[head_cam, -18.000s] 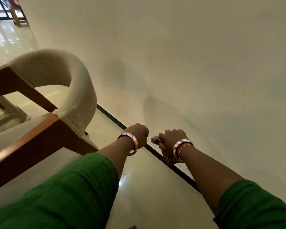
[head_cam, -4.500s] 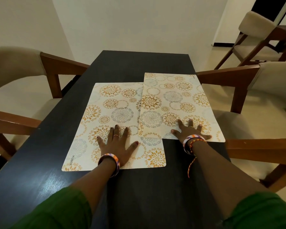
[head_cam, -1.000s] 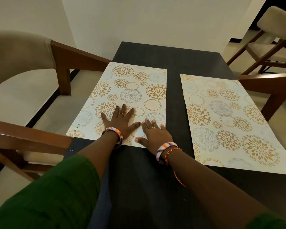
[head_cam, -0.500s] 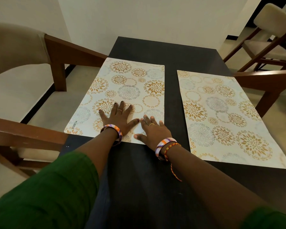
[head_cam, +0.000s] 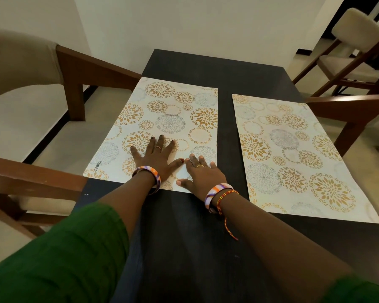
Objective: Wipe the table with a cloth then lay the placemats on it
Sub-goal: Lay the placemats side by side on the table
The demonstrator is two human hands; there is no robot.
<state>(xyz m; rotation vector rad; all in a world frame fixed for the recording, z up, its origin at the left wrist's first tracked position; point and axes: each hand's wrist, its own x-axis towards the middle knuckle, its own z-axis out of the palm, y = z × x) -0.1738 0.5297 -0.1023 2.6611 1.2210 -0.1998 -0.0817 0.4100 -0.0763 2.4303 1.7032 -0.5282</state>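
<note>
Two cream placemats with gold and grey flower circles lie flat on the dark table [head_cam: 206, 248], side by side with a dark strip between them. The left placemat [head_cam: 162, 119] reaches the table's left edge. My left hand [head_cam: 155, 158] rests palm down on its near part, fingers spread. My right hand [head_cam: 202, 173] presses flat on the same mat's near right corner, beside the left hand. The right placemat [head_cam: 293, 154] lies untouched, its right side at the table's right edge. No cloth is in view.
A cushioned wooden chair [head_cam: 31, 88] stands along the table's left side. Another chair's wooden arm [head_cam: 348, 106] sits at the right edge, and a third chair [head_cam: 354, 47] stands at the far right. A white wall rises behind the table.
Earlier the two mats overlapped in the middle; now they lie apart. Over the last second both hands stay flat on the left mat, almost unmoved; only the view shifts slightly.
</note>
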